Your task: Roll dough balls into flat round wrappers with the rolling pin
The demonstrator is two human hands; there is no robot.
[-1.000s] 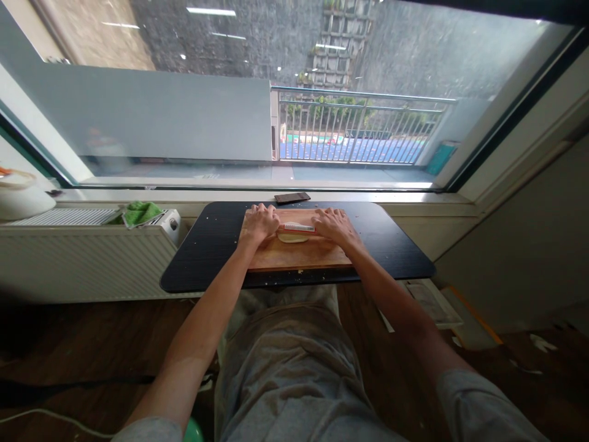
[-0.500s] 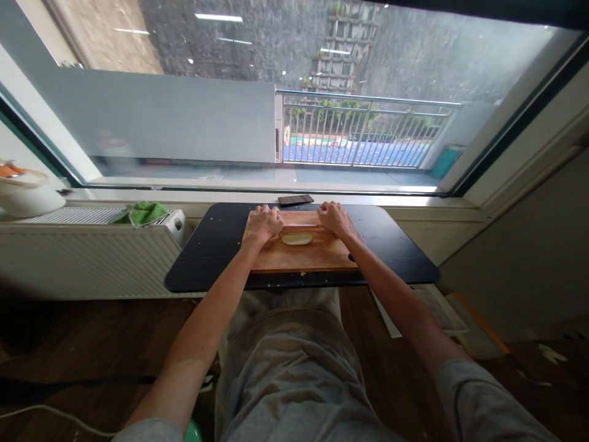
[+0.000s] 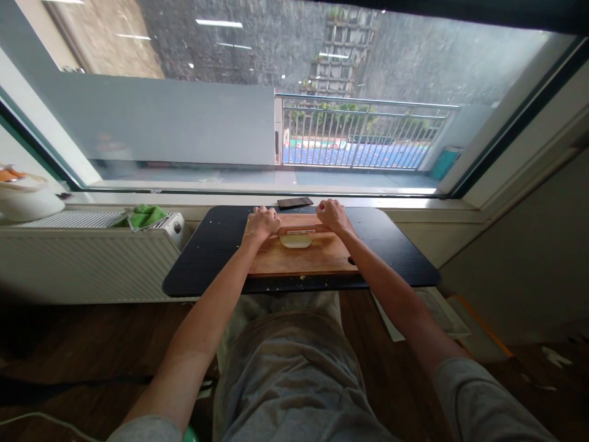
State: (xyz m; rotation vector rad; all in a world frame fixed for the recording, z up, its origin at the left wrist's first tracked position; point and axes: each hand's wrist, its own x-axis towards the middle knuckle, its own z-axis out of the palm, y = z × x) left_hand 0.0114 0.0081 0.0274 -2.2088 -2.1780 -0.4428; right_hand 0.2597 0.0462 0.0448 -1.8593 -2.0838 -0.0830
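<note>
Both fists are closed on the two ends of a wooden rolling pin (image 3: 298, 231) that lies across a wooden board (image 3: 299, 264). My left hand (image 3: 262, 224) grips the left end and my right hand (image 3: 334, 217) the right end. A strip with small lettering shows on the pin between them. Just on the near side of the pin, a flat oval piece of pale dough (image 3: 296, 241) rests on the board, its far edge against or under the pin. The board sits on a black table (image 3: 396, 258).
A dark flat object (image 3: 295, 202) lies on the windowsill behind the table. A radiator (image 3: 92, 264) with a green cloth (image 3: 146, 216) on it stands to the left. Small crumbs dot the table's near edge. A large window (image 3: 184, 123) rises beyond.
The pin has turned, so a lettered strip now faces up. The dough looks wider from front to back. Both hands remain on the pin, and the view has shifted slightly.
</note>
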